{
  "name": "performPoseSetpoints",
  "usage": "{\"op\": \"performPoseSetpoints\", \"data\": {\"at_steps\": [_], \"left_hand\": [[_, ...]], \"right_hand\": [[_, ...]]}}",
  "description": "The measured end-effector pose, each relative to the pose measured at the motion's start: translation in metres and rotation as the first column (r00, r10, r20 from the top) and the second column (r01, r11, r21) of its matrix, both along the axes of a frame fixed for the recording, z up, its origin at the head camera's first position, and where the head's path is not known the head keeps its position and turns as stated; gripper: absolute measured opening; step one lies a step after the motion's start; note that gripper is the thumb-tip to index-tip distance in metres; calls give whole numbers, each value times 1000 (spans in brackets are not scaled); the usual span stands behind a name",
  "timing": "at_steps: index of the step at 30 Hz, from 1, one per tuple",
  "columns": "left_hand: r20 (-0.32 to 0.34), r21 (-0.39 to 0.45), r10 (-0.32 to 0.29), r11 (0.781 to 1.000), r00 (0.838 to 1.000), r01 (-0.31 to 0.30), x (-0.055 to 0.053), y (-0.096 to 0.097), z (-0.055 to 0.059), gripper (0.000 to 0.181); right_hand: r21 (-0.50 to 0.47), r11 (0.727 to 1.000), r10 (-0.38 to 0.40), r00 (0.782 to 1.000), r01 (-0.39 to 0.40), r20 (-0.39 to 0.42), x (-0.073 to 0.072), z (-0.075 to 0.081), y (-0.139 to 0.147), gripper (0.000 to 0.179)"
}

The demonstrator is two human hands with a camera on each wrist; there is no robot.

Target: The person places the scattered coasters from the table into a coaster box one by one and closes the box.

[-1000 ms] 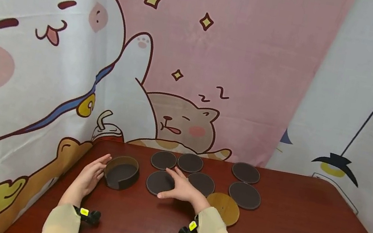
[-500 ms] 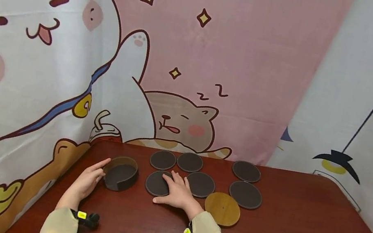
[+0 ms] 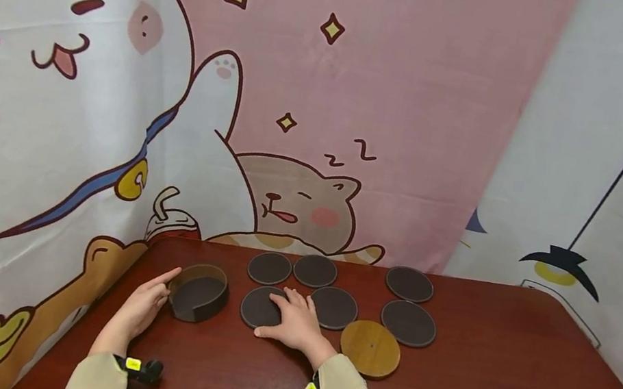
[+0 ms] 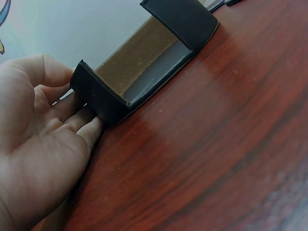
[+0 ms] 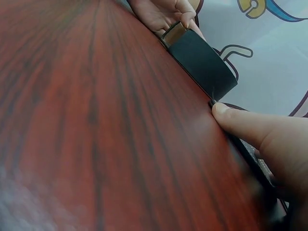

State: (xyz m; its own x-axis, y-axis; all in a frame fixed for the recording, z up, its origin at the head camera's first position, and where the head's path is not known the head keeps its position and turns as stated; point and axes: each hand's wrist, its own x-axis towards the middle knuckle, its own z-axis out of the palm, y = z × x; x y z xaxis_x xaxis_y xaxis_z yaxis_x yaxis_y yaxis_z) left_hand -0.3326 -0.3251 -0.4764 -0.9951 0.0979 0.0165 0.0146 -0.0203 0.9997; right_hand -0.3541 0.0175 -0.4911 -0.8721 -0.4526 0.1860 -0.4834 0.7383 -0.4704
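A round black coaster holder [image 3: 214, 307] with a brown inner wall and a gap in its side stands on the left of the table. My left hand [image 3: 139, 311] rests its fairly straight fingers against the holder's outer left wall; the left wrist view shows these fingers [image 4: 89, 130] touching it. To the right of the holder lies a dark round coaster [image 3: 256, 308]. My right hand [image 3: 297, 324] spans this coaster, thumb at the near edge and fingers over the far right part, gripping its rim. In the right wrist view the thumb [image 5: 240, 121] touches the coaster's edge.
Several more dark coasters lie flat behind and to the right, among them one coaster [image 3: 334, 308] beside my right fingers. A yellowish-brown disc [image 3: 370, 349] lies near my right wrist. The reddish wooden table [image 3: 504, 381] meets a printed cloth [image 3: 427, 104] at the back.
My right hand has come down and nearer over the front-left coaster, its thumb now at the near edge. The left hand stays by the holder, its fingers slightly straighter.
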Motion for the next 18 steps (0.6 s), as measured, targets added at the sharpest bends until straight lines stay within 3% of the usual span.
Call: {"op": "performPoseSetpoints", "data": {"at_steps": [9,18], "left_hand": [[1,15,8,1000,1000,-8,1,0,-2,59],[2,6,8,1000,1000,-8,-2,-1,-2,59]], "right_hand": [[13,1000,-13,1000,13,-10,-1,-1,-1,86],[-34,999,-37,999,36,-34,-1,-3,-3,84]]}}
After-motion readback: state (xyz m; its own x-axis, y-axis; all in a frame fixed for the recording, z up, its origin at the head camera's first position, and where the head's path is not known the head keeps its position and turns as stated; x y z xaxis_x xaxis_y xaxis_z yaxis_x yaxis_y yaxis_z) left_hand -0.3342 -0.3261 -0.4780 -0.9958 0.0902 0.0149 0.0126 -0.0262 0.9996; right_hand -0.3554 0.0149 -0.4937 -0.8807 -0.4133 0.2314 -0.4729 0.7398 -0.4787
